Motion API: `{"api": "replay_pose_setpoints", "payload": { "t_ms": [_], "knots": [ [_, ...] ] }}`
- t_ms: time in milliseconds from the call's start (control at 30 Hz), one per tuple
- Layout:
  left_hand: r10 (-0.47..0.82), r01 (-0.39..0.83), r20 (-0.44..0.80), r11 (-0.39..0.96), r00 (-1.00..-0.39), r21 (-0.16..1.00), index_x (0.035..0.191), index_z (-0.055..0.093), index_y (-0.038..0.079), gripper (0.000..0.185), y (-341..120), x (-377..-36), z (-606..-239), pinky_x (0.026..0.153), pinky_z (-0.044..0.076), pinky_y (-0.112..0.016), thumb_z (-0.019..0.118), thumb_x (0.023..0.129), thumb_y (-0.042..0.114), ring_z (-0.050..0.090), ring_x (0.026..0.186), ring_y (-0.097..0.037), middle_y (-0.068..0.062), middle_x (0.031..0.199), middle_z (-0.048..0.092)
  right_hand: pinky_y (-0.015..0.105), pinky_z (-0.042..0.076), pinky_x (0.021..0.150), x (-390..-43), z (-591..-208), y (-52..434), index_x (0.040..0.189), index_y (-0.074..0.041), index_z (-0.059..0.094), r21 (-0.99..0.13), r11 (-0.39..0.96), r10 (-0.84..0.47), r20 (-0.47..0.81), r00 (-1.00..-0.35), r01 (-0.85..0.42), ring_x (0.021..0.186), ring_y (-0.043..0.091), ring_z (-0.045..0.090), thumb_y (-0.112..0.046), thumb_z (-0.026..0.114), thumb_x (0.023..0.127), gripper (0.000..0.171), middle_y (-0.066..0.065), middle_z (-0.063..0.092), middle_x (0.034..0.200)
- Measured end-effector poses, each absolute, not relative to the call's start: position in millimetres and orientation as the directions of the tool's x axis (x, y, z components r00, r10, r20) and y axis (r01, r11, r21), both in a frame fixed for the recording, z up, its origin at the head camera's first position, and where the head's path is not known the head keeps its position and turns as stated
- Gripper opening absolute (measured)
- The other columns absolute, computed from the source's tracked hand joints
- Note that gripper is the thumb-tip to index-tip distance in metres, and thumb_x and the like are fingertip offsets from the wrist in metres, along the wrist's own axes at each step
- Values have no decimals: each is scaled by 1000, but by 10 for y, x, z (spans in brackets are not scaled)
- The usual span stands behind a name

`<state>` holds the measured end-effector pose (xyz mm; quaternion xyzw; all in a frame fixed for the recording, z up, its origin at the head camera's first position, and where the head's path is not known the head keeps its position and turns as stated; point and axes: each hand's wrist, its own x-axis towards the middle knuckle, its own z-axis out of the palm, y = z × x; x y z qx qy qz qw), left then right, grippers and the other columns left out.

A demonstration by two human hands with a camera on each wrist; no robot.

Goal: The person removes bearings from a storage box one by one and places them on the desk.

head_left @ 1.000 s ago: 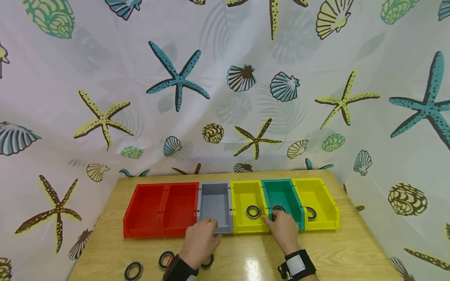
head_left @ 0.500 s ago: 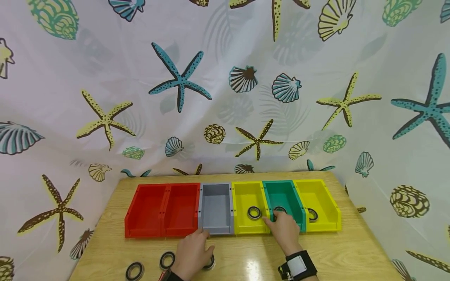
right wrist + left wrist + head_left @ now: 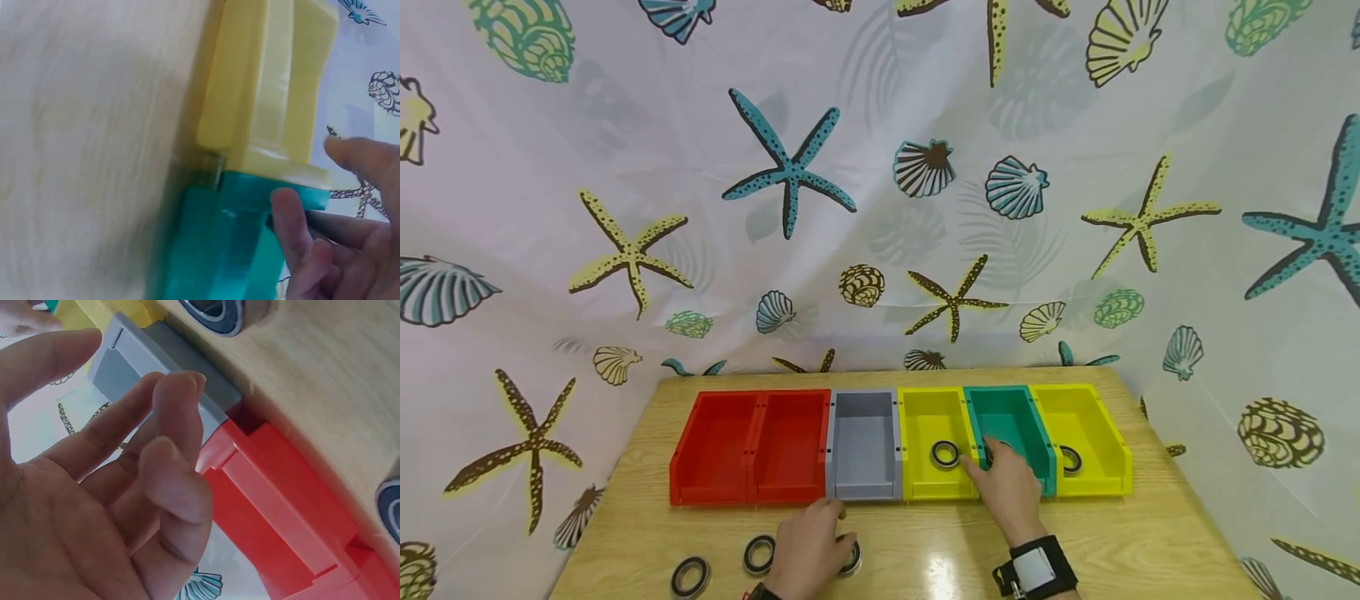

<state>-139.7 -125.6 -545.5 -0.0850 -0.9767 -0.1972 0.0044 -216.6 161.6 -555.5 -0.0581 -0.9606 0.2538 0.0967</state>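
Observation:
My left hand (image 3: 808, 546) hovers over the table in front of the grey bin (image 3: 862, 492). In the left wrist view its fingers are loosely bent, with thumb apart and nothing held. Ball bearings lie on either side of it, one near the thumb (image 3: 852, 557) and another to its left (image 3: 759, 553). My right hand (image 3: 1009, 492) reaches over the front of the green bin (image 3: 1011, 408). Its fingers partly cover a ball bearing (image 3: 989, 455) inside; the right wrist view shows the thumb (image 3: 359, 156) spread away from the fingers.
Red bins (image 3: 715, 492) stand at the left of the row. The left yellow bin (image 3: 925, 408) holds a bearing (image 3: 945, 454), as does the right yellow bin (image 3: 1086, 408), with its bearing (image 3: 1071, 459). Another bearing (image 3: 690, 576) lies front left on the wooden table (image 3: 1142, 533). A patterned cloth hangs behind.
My left hand has drawn back and left from the grey bin, uncovering more of the bearings beside it. My right hand stays at the green bin, its fingers now covering more of the bearing there.

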Motion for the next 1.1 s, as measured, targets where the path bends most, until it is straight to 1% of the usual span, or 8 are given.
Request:
{"api": "replay_pose_setpoints", "payload": {
  "t_ms": [100,200,333,400,533,767,933,1100],
  "knots": [
    [154,151,26,907,-988,393,86,70,12,25,-1262,-1393,-5473,44,41,-32,80,73,31,55,56,-14,2,77,63,38,47,47,-2168,-5512,1565,125,-8,63,-507,862,154,289,-945,-15,81,31,67,-37,75,81,54,15,63,122],
    [150,145,18,906,-989,398,85,69,12,25,-1262,-1386,-5486,44,40,-32,80,73,31,54,56,-13,2,76,62,31,39,38,-2167,-5444,1477,124,-9,64,-516,853,137,357,-924,-73,61,23,63,-33,74,83,49,12,63,122],
    [144,138,15,904,-989,405,85,69,12,25,-1265,-1374,-5497,44,40,-31,80,73,31,53,55,-13,3,75,62,26,27,33,-2164,-5373,1325,125,-10,64,-539,839,119,314,-942,-74,46,12,43,-35,72,84,49,9,67,115],
    [141,134,13,902,-990,410,85,69,12,25,-1269,-1371,-5504,44,40,-32,80,73,31,53,55,-13,2,75,62,26,26,34,-2161,-5362,1252,125,-9,63,-544,837,103,260,-960,-58,46,11,40,-38,72,84,51,8,69,110],
    [136,124,1,901,-991,415,86,69,11,26,-1276,-1373,-5511,44,40,-32,81,73,31,54,56,-14,2,76,62,27,28,36,-2160,-5371,1118,124,-8,64,-549,835,75,159,-984,-25,48,12,44,-41,72,83,54,9,71,106],
    [129,119,4,903,-992,413,86,70,12,26,-1303,-1357,-5511,44,40,-31,81,73,30,53,55,-12,3,76,63,30,41,45,-2178,-5432,927,122,-6,65,-529,848,28,53,-998,-4,63,19,61,-50,71,81,61,7,72,101],
    [138,121,-11,901,-990,417,85,69,11,24,-1320,-1345,-5509,43,38,-31,80,74,30,51,52,-12,2,77,63,30,39,42,-2181,-5457,822,122,-3,65,-545,838,-8,29,-1000,-23,67,20,64,-51,71,80,64,9,72,98],
    [132,108,-29,901,-991,419,85,68,12,25,-1317,-1344,-5522,43,39,-32,80,74,31,52,52,-13,1,78,64,32,43,49,-2171,-5466,733,121,-3,66,-527,849,-16,30,-999,-29,74,20,67,-49,71,80,62,7,73,94]
  ]
}}
